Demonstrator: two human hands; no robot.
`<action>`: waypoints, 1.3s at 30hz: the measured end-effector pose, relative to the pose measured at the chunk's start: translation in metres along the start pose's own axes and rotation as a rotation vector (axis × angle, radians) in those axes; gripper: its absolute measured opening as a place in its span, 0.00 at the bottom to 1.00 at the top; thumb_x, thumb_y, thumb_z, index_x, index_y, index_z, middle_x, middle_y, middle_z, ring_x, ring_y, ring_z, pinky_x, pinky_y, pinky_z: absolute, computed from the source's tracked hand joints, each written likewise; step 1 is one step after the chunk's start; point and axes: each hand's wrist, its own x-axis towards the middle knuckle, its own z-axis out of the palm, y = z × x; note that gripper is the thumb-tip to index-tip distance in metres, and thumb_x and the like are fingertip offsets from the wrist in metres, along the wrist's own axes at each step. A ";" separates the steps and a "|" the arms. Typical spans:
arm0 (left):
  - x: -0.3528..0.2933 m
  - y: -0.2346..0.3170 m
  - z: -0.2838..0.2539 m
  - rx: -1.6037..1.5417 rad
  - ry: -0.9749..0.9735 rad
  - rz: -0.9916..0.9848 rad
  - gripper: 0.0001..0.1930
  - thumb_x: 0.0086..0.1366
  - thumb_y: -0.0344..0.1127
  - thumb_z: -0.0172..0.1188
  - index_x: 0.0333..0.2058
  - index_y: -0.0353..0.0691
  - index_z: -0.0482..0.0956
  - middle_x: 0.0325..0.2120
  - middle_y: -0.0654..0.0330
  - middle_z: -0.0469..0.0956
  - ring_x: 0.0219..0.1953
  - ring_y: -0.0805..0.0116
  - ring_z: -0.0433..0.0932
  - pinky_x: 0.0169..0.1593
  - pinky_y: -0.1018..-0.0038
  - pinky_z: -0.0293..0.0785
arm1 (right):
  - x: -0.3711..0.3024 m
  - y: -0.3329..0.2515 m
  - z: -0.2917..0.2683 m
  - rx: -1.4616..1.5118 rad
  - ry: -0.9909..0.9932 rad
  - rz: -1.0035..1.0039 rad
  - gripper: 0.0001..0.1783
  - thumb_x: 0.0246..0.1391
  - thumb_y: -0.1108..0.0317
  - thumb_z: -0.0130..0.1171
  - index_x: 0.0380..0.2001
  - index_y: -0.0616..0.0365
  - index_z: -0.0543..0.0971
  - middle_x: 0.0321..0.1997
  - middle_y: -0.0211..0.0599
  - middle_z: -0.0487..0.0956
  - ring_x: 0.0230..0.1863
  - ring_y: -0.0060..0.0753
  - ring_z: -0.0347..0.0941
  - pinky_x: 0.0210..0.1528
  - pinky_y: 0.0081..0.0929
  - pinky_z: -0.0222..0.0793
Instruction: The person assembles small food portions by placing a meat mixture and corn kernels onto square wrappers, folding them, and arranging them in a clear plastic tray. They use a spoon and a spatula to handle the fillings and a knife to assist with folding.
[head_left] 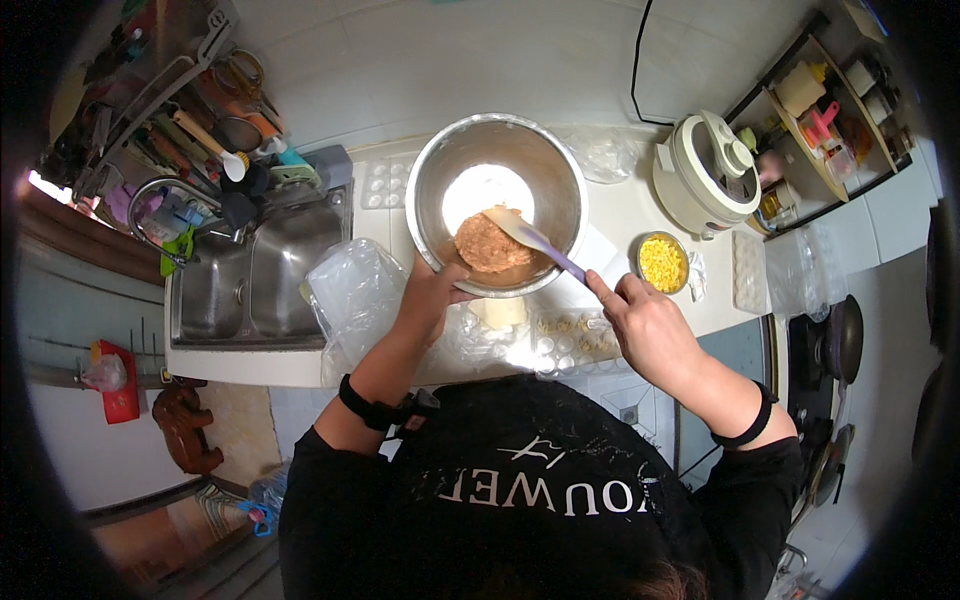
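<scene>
A large steel mixing bowl (428, 185) sits on the white counter, tilted a little toward me. My left hand (436, 292) grips its near left rim, the thumb over the edge. Inside, a lump of reddish-brown minced filling (485, 243) lies against the near wall. My right hand (640, 318) is closed round the purple handle of a spatula (540, 243), whose pale blade rests on the filling. To the right of the bowl stands a small metal bowl of yellow corn kernels (662, 262), close to my right hand.
A double steel sink (300, 275) is at the left, with a clear plastic bag (360, 290) beside it. Clear plastic trays (575, 345) lie along the counter's front edge. A white rice cooker (690, 180) stands at the back right. Pans (843, 335) are at the far right.
</scene>
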 end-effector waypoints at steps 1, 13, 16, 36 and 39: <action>0.000 0.001 -0.001 -0.007 0.004 0.003 0.34 0.54 0.24 0.50 0.60 0.35 0.47 0.52 0.47 0.64 0.47 0.56 0.74 0.43 0.66 0.80 | -0.002 -0.001 0.001 0.019 0.019 0.000 0.31 0.44 0.78 0.54 0.56 0.60 0.68 0.27 0.42 0.68 0.29 0.41 0.71 0.32 0.34 0.71; 0.000 0.004 -0.008 0.031 0.012 -0.002 0.35 0.54 0.24 0.49 0.60 0.36 0.45 0.53 0.47 0.63 0.49 0.56 0.73 0.45 0.65 0.80 | -0.007 0.009 -0.049 0.190 0.040 0.118 0.24 0.46 0.79 0.56 0.50 0.57 0.75 0.26 0.43 0.71 0.26 0.45 0.71 0.30 0.37 0.68; 0.000 0.002 -0.005 0.049 0.003 0.004 0.35 0.54 0.24 0.49 0.60 0.36 0.46 0.52 0.47 0.63 0.48 0.56 0.73 0.45 0.65 0.80 | 0.005 0.009 -0.043 0.146 0.046 0.144 0.23 0.46 0.78 0.55 0.50 0.59 0.75 0.26 0.44 0.70 0.26 0.45 0.72 0.29 0.37 0.69; 0.006 -0.001 -0.017 0.160 -0.168 -0.135 0.34 0.53 0.26 0.51 0.60 0.38 0.51 0.48 0.53 0.69 0.42 0.64 0.75 0.37 0.72 0.79 | 0.012 0.046 -0.058 0.493 -0.025 0.286 0.15 0.51 0.70 0.58 0.43 0.63 0.77 0.30 0.51 0.77 0.30 0.53 0.73 0.34 0.38 0.68; 0.003 0.004 -0.013 0.189 -0.211 -0.174 0.34 0.54 0.26 0.51 0.61 0.37 0.51 0.47 0.53 0.69 0.42 0.64 0.75 0.37 0.72 0.79 | 0.013 0.049 -0.056 0.396 0.075 0.200 0.16 0.50 0.70 0.58 0.44 0.62 0.77 0.31 0.50 0.77 0.31 0.51 0.73 0.35 0.38 0.68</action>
